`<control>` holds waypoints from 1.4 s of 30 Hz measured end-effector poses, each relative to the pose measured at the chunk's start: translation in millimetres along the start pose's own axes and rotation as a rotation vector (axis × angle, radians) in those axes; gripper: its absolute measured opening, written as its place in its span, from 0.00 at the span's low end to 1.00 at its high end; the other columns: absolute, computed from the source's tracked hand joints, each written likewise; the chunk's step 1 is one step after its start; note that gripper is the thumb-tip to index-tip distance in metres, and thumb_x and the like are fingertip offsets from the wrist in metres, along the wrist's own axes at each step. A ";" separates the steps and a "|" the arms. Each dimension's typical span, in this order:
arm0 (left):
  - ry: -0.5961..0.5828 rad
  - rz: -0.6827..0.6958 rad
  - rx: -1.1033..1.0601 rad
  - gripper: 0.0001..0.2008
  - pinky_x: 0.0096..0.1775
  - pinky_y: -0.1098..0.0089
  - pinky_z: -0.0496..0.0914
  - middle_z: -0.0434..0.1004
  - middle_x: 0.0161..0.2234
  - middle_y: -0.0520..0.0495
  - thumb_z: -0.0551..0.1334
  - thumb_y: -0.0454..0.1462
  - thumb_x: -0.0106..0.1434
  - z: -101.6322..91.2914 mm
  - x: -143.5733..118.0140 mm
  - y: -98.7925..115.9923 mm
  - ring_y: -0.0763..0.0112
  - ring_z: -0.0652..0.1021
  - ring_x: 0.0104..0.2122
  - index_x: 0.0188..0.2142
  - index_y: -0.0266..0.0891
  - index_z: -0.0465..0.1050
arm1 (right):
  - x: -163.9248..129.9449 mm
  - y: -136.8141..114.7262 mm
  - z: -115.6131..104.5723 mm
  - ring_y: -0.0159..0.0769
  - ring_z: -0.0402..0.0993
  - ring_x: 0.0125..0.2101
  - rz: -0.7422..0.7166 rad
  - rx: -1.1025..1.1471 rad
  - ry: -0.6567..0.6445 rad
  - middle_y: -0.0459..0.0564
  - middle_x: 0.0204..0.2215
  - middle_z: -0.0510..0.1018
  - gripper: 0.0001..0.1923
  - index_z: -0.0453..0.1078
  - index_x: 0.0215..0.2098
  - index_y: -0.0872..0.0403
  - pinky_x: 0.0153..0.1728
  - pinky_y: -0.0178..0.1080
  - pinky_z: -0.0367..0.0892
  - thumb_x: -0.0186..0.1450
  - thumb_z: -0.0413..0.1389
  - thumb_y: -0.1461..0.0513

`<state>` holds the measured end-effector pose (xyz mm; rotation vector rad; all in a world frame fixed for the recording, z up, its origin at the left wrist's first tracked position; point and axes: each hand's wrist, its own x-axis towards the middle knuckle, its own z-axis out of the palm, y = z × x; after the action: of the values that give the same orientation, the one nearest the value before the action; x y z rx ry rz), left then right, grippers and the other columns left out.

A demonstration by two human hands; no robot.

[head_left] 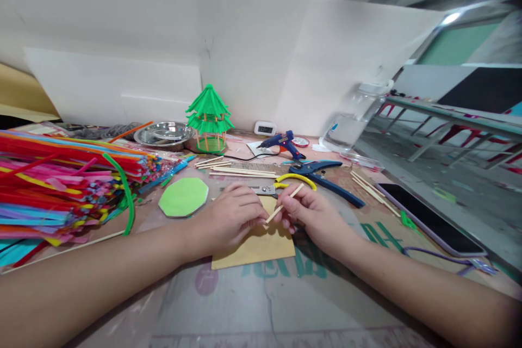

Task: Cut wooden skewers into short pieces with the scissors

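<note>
A short pale wooden stick (285, 203) slants up between the thumb and fingers of my right hand (308, 209). My left hand (232, 215) is closed, with its fingertips at the stick's lower end; what they hold is hidden. Both hands are just above a yellow-brown card (256, 253). Behind the hands lie scissors with yellow handles (299, 178) and blue-handled cutters (332, 176). A green octagonal piece (183, 197) lies left of my left hand. Several more wooden sticks (242, 173) rest beyond the scissors.
Bundles of coloured pipe cleaners (53, 190) fill the left side. At the back stand a green-roofed model pavilion (209, 119), a metal dish (163, 133), a small digital clock (265, 128), a blue glue gun (285, 143) and a water bottle (350, 119). A phone (428, 217) lies right.
</note>
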<state>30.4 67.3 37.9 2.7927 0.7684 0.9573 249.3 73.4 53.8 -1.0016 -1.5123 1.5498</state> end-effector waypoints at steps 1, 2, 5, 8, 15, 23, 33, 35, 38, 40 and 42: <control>0.002 -0.001 0.001 0.07 0.47 0.63 0.62 0.77 0.34 0.48 0.57 0.34 0.71 -0.1 0.1 0.2 0.67 0.73 0.38 0.37 0.38 0.73 | 0.1 0.2 -0.2 0.26 0.67 0.18 -0.006 0.005 0.004 0.42 0.20 0.77 0.23 0.64 0.33 0.53 0.19 0.29 0.60 0.59 0.65 0.44; 0.007 -0.003 0.001 0.07 0.47 0.63 0.62 0.77 0.34 0.48 0.57 0.34 0.71 -0.3 0.2 0.6 0.67 0.73 0.38 0.37 0.38 0.73 | 0.3 0.5 -0.4 0.26 0.68 0.18 -0.013 0.012 0.012 0.43 0.21 0.78 0.23 0.64 0.33 0.53 0.20 0.29 0.61 0.59 0.65 0.45; 0.045 -0.023 0.003 0.06 0.47 0.62 0.62 0.78 0.34 0.50 0.59 0.36 0.70 -0.9 0.6 1.6 0.68 0.74 0.37 0.38 0.39 0.74 | 0.9 1.3 -1.4 0.26 0.70 0.20 -0.031 0.019 0.050 0.44 0.23 0.80 0.23 0.65 0.34 0.53 0.21 0.30 0.64 0.59 0.66 0.45; 0.097 -0.066 0.001 0.05 0.47 0.63 0.61 0.79 0.35 0.51 0.60 0.37 0.70 -0.7 0.6 1.8 0.69 0.75 0.39 0.38 0.40 0.74 | 1.8 1.7 -2.6 0.28 0.71 0.21 -0.030 0.000 0.086 0.46 0.24 0.80 0.22 0.67 0.34 0.53 0.21 0.30 0.65 0.58 0.67 0.46; 0.138 -0.121 0.003 0.04 0.47 0.62 0.61 0.79 0.34 0.52 0.62 0.36 0.67 -0.8 1.5 2.3 0.68 0.74 0.39 0.35 0.40 0.73 | 3.5 3.5 -3.1 0.28 0.72 0.21 -0.049 0.003 0.098 0.45 0.23 0.79 0.19 0.68 0.32 0.53 0.20 0.30 0.65 0.60 0.66 0.49; 0.156 -0.114 0.018 0.01 0.48 0.62 0.61 0.79 0.35 0.52 0.62 0.34 0.65 -2.0 1.6 3.9 0.68 0.75 0.40 0.36 0.40 0.73 | 5.3 6.1 -4.5 0.27 0.73 0.20 -0.061 0.055 0.063 0.45 0.24 0.82 0.17 0.68 0.33 0.53 0.20 0.29 0.66 0.61 0.66 0.51; 0.135 -0.109 0.071 0.02 0.49 0.61 0.61 0.78 0.33 0.52 0.62 0.32 0.63 -2.3 1.6 4.8 0.67 0.74 0.39 0.33 0.40 0.71 | 2.0 1.5 -0.7 0.28 0.75 0.20 -0.058 0.005 0.046 0.47 0.24 0.83 0.19 0.66 0.31 0.53 0.19 0.29 0.67 0.60 0.67 0.50; 0.123 -0.099 0.076 0.03 0.49 0.61 0.61 0.77 0.33 0.52 0.61 0.32 0.63 -2.7 2.3 5.5 0.67 0.74 0.39 0.33 0.40 0.70 | 1.2 1.7 0.2 0.28 0.75 0.19 -0.056 0.019 0.037 0.46 0.24 0.82 0.20 0.66 0.32 0.53 0.19 0.29 0.68 0.60 0.67 0.49; 0.120 -0.108 0.064 0.03 0.48 0.61 0.63 0.76 0.34 0.50 0.60 0.30 0.62 -3.7 2.2 6.7 0.65 0.74 0.40 0.33 0.40 0.69 | 1.9 2.4 -0.6 0.29 0.75 0.20 -0.074 0.082 0.020 0.46 0.24 0.82 0.20 0.67 0.33 0.53 0.19 0.30 0.69 0.60 0.67 0.49; 0.135 -0.129 0.049 0.04 0.47 0.62 0.64 0.76 0.33 0.50 0.59 0.30 0.61 -4.0 1.3 6.2 0.65 0.74 0.39 0.34 0.39 0.69 | 3.5 2.4 -2.1 0.29 0.75 0.21 -0.088 0.142 0.005 0.46 0.25 0.82 0.19 0.68 0.34 0.53 0.20 0.30 0.69 0.60 0.67 0.50; 0.160 -0.121 0.053 0.06 0.47 0.62 0.65 0.77 0.36 0.49 0.59 0.30 0.64 -3.7 -0.1 3.8 0.65 0.75 0.40 0.40 0.40 0.70 | 5.0 2.1 -3.4 0.28 0.75 0.22 -0.080 0.198 -0.029 0.46 0.25 0.82 0.19 0.69 0.34 0.54 0.20 0.29 0.68 0.59 0.68 0.51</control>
<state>29.8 63.6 41.7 2.7014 0.9844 1.1645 250.3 79.3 51.5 -0.7999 -1.3702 1.6274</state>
